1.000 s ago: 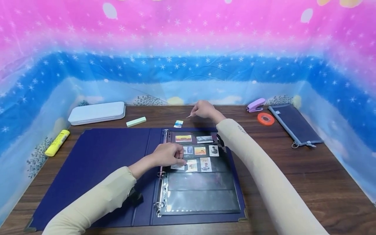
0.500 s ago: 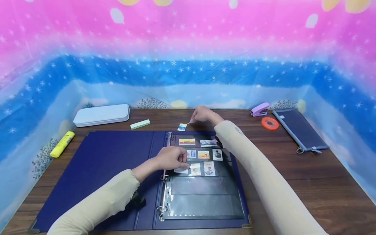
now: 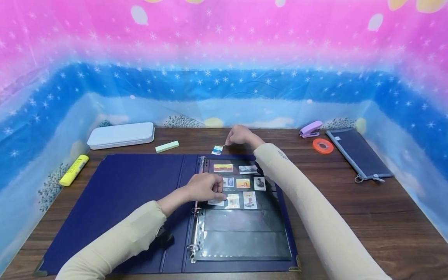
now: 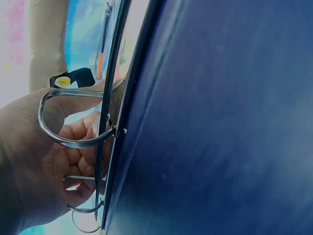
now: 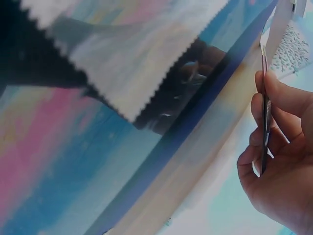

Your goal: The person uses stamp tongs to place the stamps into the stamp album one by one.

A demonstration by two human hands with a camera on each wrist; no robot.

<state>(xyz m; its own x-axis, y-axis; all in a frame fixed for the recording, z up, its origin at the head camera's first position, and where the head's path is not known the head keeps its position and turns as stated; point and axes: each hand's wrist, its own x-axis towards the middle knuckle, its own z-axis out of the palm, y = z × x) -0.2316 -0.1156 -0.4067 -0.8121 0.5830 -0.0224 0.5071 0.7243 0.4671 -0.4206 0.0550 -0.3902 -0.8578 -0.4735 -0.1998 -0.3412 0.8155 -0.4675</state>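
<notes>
An open navy ring binder (image 3: 133, 194) holds a black stamp page (image 3: 245, 219) with clear pockets. Several stamps, among them an orange one (image 3: 243, 183), sit in its upper rows. My left hand (image 3: 206, 187) rests on the page's left part, fingers bent and thumb extended, partly covering stamps. Steel rings (image 4: 73, 142) stand in front of that hand in the left wrist view. Beyond the binder's far edge, my right hand (image 3: 240, 134) pinches slim metal tweezers (image 5: 265, 122). Their tips are at a loose blue-and-white stamp (image 3: 217, 150); whether they grip it is too small to tell.
A white case (image 3: 120, 135), a pale green block (image 3: 167, 146) and a yellow tube (image 3: 74, 170) lie at the left. To the right are a lilac stapler (image 3: 310, 129), an orange tape roll (image 3: 322, 146) and a dark zip pouch (image 3: 360, 153). Patterned cloth encloses the table.
My right hand has lowered the tweezers toward the loose stamp, so their tips now meet its edge. My left hand stays on the page. The head view has shifted slightly.
</notes>
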